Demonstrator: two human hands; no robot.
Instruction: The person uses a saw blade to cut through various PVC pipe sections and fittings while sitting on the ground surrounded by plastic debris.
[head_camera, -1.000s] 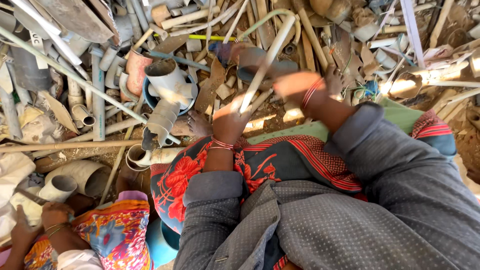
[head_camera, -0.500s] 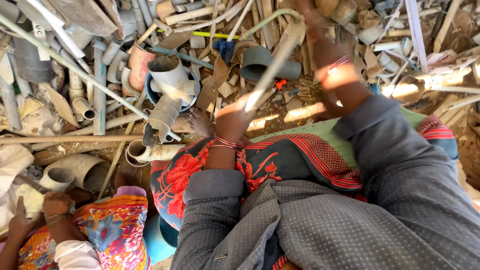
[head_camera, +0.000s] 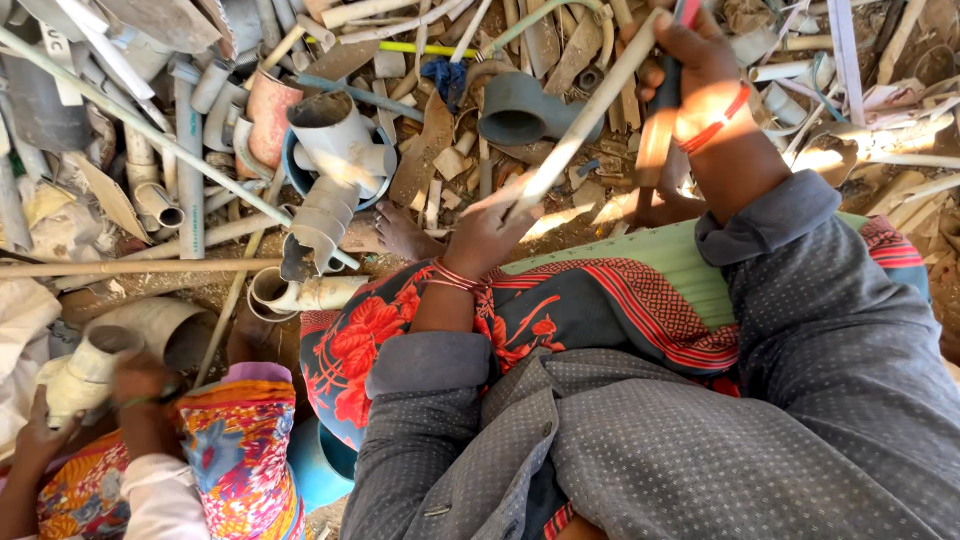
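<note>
Seated over a scrap heap of plastic pipes and fittings. Left hand (head_camera: 487, 232) closed around the lower end of a thin pale pipe (head_camera: 585, 118), which slants up toward 1 o'clock across the pile. Right hand (head_camera: 690, 60), at 1 o'clock from the left, raised near the pipe's upper end, fingers wrapped around a dark-handled tool (head_camera: 660, 120) with a red tip; its working end is hidden, so the kind of tool is unclear. Judged step: the pipe is braced for a blow or cut, tool lifted. The next move seems to call for a steady left grip and a strike landing clear of the left fingers. Grey elbow fitting (head_camera: 525, 110) lies at 12 o'clock from the left hand. At 8 o'clock, another person's hands (head_camera: 130, 385) hold a pale pipe fitting (head_camera: 85, 375).
</note>
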